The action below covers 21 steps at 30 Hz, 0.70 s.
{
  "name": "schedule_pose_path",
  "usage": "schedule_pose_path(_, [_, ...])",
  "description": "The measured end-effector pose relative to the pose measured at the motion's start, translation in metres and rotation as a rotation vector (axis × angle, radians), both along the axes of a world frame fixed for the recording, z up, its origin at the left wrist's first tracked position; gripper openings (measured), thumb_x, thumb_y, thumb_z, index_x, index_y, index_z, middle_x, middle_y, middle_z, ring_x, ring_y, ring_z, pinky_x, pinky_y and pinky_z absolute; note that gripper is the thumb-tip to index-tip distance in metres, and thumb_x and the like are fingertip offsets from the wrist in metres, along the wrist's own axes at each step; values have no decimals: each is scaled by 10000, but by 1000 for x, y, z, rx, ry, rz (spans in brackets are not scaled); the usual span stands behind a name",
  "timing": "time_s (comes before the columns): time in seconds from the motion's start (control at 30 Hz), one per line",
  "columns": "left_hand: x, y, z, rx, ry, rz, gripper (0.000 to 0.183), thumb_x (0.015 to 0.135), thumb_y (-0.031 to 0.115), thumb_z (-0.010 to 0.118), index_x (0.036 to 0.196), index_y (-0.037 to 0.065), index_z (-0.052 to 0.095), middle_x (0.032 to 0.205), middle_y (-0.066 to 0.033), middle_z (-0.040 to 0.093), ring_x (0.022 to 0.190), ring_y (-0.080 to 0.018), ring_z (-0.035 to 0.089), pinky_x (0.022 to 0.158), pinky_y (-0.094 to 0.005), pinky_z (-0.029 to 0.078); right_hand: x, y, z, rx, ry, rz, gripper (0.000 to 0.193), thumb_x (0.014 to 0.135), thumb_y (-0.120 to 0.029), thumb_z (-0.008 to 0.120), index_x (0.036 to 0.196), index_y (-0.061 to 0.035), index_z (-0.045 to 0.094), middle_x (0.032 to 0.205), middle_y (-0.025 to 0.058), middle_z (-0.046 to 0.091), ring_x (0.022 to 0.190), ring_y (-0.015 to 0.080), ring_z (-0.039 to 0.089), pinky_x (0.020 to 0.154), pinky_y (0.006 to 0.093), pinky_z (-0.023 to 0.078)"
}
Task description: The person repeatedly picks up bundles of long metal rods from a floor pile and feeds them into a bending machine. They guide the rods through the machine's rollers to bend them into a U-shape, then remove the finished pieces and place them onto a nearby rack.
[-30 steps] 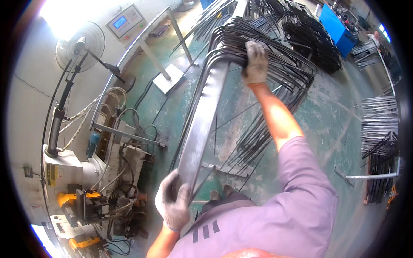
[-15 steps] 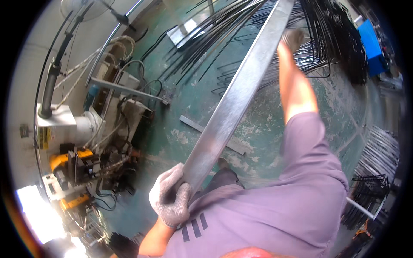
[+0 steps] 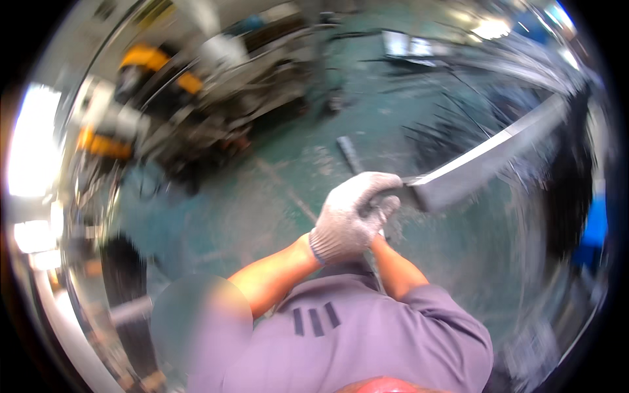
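Observation:
A long flat silver-grey metal bar [image 3: 488, 154] reaches from near my hands toward the upper right, its far end over the dark rods. My left hand [image 3: 354, 213], in a pale knitted glove, is closed at the bar's near end. Its curled fingertips meet a thin edge there; motion blur softens the contact. My right forearm [image 3: 398, 268] comes up from the right and ends behind the left hand, which hides the right hand and its fingers.
A pile of dark bent rods [image 3: 452, 131] lies on the green floor beyond the bar. A short metal strip [image 3: 349, 154] is on the floor ahead. Machinery with yellow parts [image 3: 144, 57] lines the left. At the right edge is a blue box [image 3: 595, 229].
My view has turned, and the bar now slants further to the right. My right hand has come back from its far part toward my left hand, and is now hidden.

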<state>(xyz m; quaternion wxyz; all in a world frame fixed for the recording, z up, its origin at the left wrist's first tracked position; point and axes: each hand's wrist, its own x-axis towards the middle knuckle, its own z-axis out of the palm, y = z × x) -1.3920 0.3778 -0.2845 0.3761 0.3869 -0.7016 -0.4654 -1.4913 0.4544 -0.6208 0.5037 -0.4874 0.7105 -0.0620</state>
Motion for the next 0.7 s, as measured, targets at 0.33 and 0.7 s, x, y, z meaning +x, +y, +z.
schedule_pose_path(0.33, [400,283,-142,469,44,775,187,1054,146,663,1157,-2,714,1013,-45,738,956,-105,656,887,-293,539,3,133,-95,323,365,189,399,938,-302,708,1253,-58,732,1115,141,761,1017,285,721,850,429,569])
schedule_pose_path(0.7, [688,435,-225,592,536,1300,162,1062,137,651,1132,1,705,997,-62,736,907,-121,703,805,-289,583,408,99,-45,164,126,305,313,973,-289,690,1014,8,778,793,83,757,659,278,694,669,425,565])
